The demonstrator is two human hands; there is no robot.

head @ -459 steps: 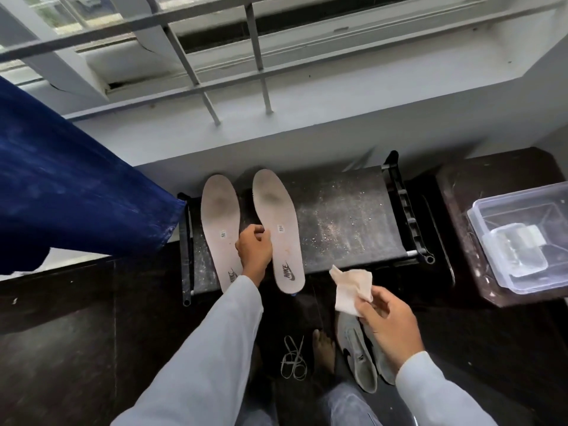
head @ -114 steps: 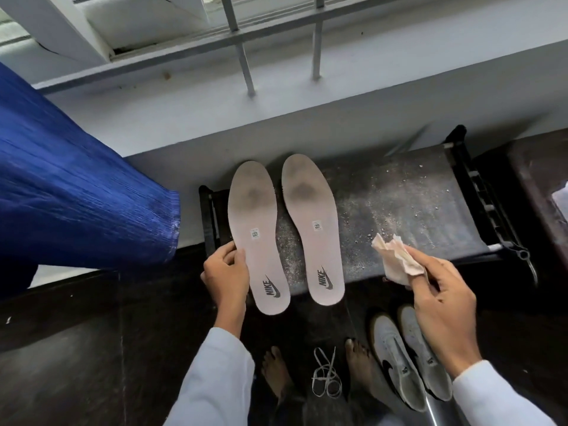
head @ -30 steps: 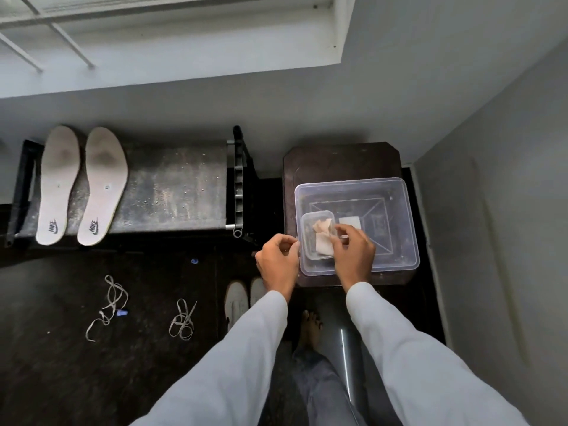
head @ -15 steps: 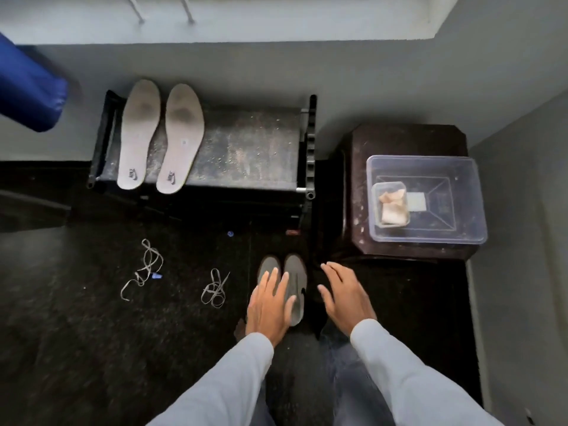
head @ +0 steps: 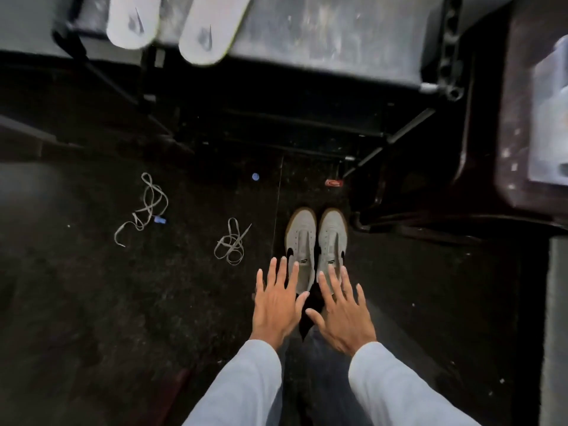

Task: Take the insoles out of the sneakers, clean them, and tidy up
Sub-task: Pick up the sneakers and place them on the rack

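Two grey sneakers stand side by side on the dark floor, the left sneaker (head: 300, 241) and the right sneaker (head: 332, 241), toes pointing away from me. My left hand (head: 276, 305) hovers over the heel of the left one, fingers spread and empty. My right hand (head: 342, 312) is spread the same way over the heel of the right one. Two pale insoles lie heel-out on a low dusty rack (head: 322, 35) at the top, the left insole (head: 133, 23) beside the right insole (head: 209, 35).
Two loose laces lie on the floor left of the sneakers, one lace (head: 144, 207) farther left, the other lace (head: 232, 242) nearer. A dark stool (head: 491, 149) with a clear plastic box (head: 550, 118) stands at the right edge.
The view has dropped lower and closer to the floor. Both hands have moved forward and now spread over the sneakers' heels. The cloth stays behind in the clear box.
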